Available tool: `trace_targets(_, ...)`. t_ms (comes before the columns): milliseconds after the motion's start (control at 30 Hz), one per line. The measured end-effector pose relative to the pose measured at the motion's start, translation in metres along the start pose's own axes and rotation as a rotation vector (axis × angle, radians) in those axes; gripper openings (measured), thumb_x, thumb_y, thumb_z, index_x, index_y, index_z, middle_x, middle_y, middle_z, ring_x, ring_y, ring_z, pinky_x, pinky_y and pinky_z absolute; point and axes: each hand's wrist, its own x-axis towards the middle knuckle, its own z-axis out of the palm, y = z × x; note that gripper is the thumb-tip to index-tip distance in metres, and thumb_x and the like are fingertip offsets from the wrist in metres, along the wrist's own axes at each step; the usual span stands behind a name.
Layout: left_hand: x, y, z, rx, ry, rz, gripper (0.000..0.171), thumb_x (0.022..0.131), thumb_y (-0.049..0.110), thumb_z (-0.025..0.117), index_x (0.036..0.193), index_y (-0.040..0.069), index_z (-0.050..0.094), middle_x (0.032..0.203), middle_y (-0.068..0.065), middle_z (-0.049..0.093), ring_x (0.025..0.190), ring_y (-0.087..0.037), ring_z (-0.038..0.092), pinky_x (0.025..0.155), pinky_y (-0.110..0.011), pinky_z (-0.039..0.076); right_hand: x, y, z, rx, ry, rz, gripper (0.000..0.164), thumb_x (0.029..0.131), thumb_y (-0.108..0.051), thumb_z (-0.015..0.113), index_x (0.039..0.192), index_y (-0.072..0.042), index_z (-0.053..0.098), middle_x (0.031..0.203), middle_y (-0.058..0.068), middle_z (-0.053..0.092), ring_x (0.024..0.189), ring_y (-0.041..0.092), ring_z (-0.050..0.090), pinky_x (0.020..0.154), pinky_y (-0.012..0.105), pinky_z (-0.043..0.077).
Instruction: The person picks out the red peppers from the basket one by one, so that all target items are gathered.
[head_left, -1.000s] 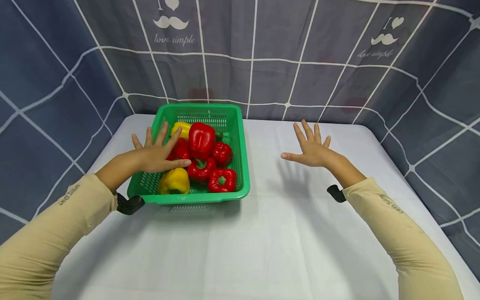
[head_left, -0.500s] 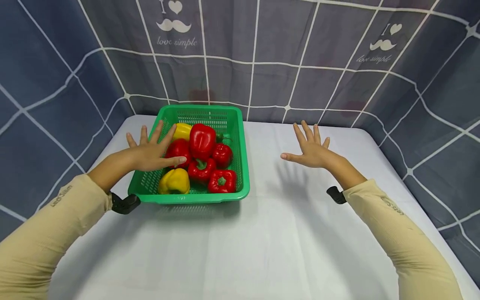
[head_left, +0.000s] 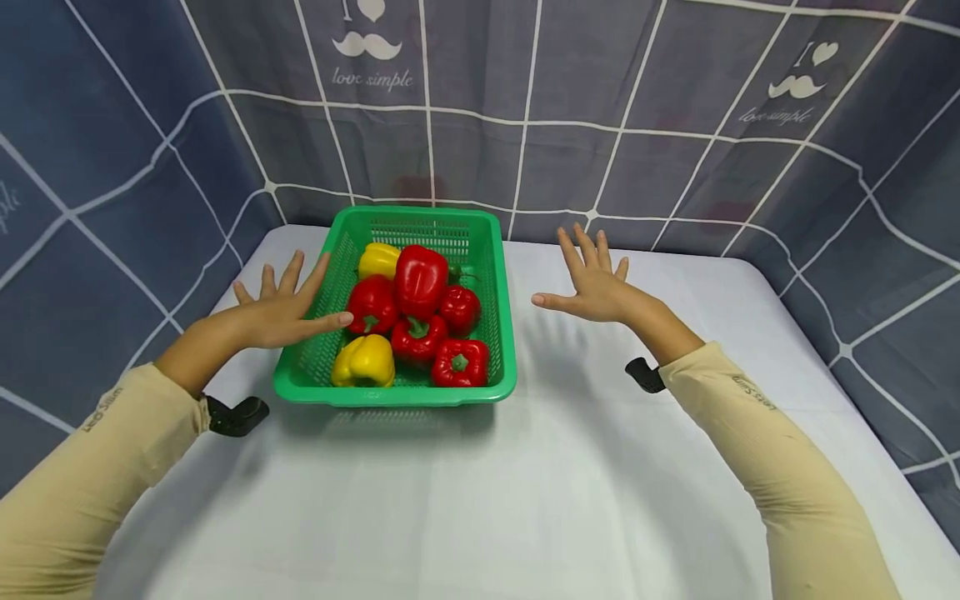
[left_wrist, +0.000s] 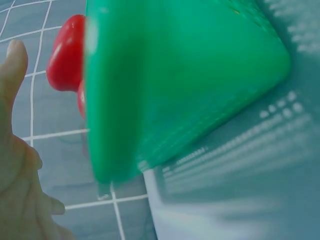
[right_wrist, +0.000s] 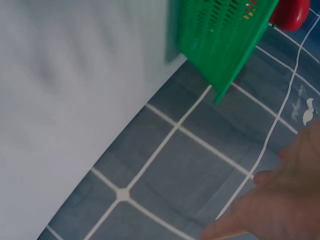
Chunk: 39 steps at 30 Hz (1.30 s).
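A green plastic basket [head_left: 397, 395] stands on the white table, holding several red bell peppers [head_left: 420, 282] and two yellow ones, the nearer yellow bell pepper [head_left: 363, 361] at its front left. My left hand [head_left: 277, 319] hovers at the basket's left side with fingers spread, its thumb overlapping a red pepper in the head view. To the right of the basket, my right hand [head_left: 596, 287] is held above the table, fingers spread and holding nothing. The left wrist view shows the basket wall [left_wrist: 190, 75] close beside the left hand [left_wrist: 22, 175].
The white table [head_left: 480, 500] is enclosed at the back and sides by a dark grey-blue curtain [head_left: 570, 75] with white grid lines. A small dark green thing [head_left: 455, 274] lies inside the basket behind the red peppers. Black wrist straps [head_left: 237, 416] sit below both hands.
My left hand has drawn left, away from over the peppers to the basket's left side. The right hand has shifted slightly left towards the basket. The head view has turned slightly.
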Motion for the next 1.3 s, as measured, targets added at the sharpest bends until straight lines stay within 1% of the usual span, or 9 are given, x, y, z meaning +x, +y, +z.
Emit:
trace_targets(133,0.002,-0.007,0.004,-0.028,-0.003,0.002,0.097,0.084,0.067,0.037,0.142,0.021,-0.025,0.145,-0.025,-0.028,0.122,-0.063,-0.019,0.081,-0.078,-0.018,0.007,-0.010,0.001,0.009,0.006,-0.024,0.104,0.078,-0.066,0.050,0.144,-0.024,-0.018,0.150,0.003,-0.025,0.133,0.035,-0.029,0.098,0.071,-0.010)
trace_targets(233,0.003,-0.013,0.008,-0.043,-0.009,0.013,0.095,0.086,0.065,0.037,0.141,0.022,-0.026,0.147,-0.029,-0.017,0.123,-0.065,-0.010,0.081,-0.080,-0.013,0.013,-0.018,0.003,0.006,0.010,-0.042,0.104,0.079,-0.064,0.051,0.145,-0.023,-0.017,0.151,0.003,-0.023,0.134,0.035,-0.027,0.098,0.072,-0.008)
trace_targets(367,0.004,-0.022,0.015,-0.084,-0.031,0.040,0.092,0.089,0.060,0.038,0.141,0.021,-0.028,0.146,-0.033,-0.002,0.127,-0.060,0.001,0.080,-0.083,-0.007,0.021,-0.028,0.006,0.019,0.004,-0.067,0.105,0.079,-0.064,0.052,0.145,-0.022,-0.017,0.151,0.004,-0.023,0.135,0.035,-0.026,0.098,0.072,-0.007)
trace_targets(433,0.005,-0.025,0.018,-0.122,-0.039,0.056,0.091,0.090,0.057,0.038,0.140,0.022,-0.028,0.147,-0.032,0.000,0.129,-0.057,0.005,0.081,-0.083,-0.004,0.025,-0.032,0.008,0.030,0.005,-0.077,0.105,0.079,-0.063,0.053,0.145,-0.022,-0.018,0.151,0.003,-0.023,0.135,0.034,-0.026,0.098,0.072,-0.007)
trace_targets(533,0.009,-0.030,0.022,-0.212,-0.032,0.120,0.089,0.092,0.050,0.040,0.140,0.023,-0.029,0.149,-0.027,-0.007,0.132,-0.053,0.002,0.087,-0.080,0.000,0.031,-0.037,0.010,0.044,0.014,-0.092,0.104,0.079,-0.062,0.054,0.144,-0.024,-0.019,0.151,0.003,-0.023,0.135,0.034,-0.026,0.098,0.072,-0.007)
trace_targets(667,0.014,-0.036,0.029,-0.347,0.011,0.243,0.088,0.094,0.037,0.047,0.142,0.020,-0.026,0.151,-0.016,-0.017,0.136,-0.047,-0.003,0.100,-0.071,0.008,0.037,-0.046,0.014,0.067,0.008,-0.117,0.103,0.080,-0.061,0.054,0.144,-0.027,-0.019,0.152,0.003,-0.021,0.136,0.034,-0.025,0.099,0.072,-0.007)
trace_targets(767,0.016,-0.039,0.034,-0.421,0.033,0.285,0.088,0.094,0.031,0.049,0.142,0.022,-0.024,0.151,-0.010,-0.019,0.137,-0.043,-0.003,0.103,-0.067,0.011,0.042,-0.052,0.019,0.073,-0.001,-0.131,0.102,0.080,-0.060,0.053,0.144,-0.026,-0.018,0.152,0.004,-0.019,0.136,0.034,-0.024,0.100,0.071,-0.006)
trace_targets(1133,0.016,-0.041,0.040,-0.506,0.060,0.217,0.087,0.092,0.035,0.050,0.140,0.039,-0.022,0.152,-0.003,-0.017,0.135,-0.046,0.008,0.099,-0.067,0.022,0.056,-0.069,0.025,0.101,-0.009,-0.160,0.103,0.080,-0.060,0.054,0.145,-0.024,-0.017,0.152,0.002,-0.020,0.136,0.032,-0.024,0.101,0.070,-0.006)
trace_targets(1300,0.016,-0.043,0.046,-0.541,0.074,0.197,0.087,0.091,0.036,0.052,0.141,0.040,-0.019,0.153,-0.004,-0.014,0.135,-0.046,0.011,0.098,-0.068,0.023,0.060,-0.076,0.029,0.119,-0.026,-0.182,0.103,0.080,-0.059,0.054,0.144,-0.025,-0.018,0.151,0.001,-0.022,0.136,0.032,-0.025,0.101,0.069,-0.007)
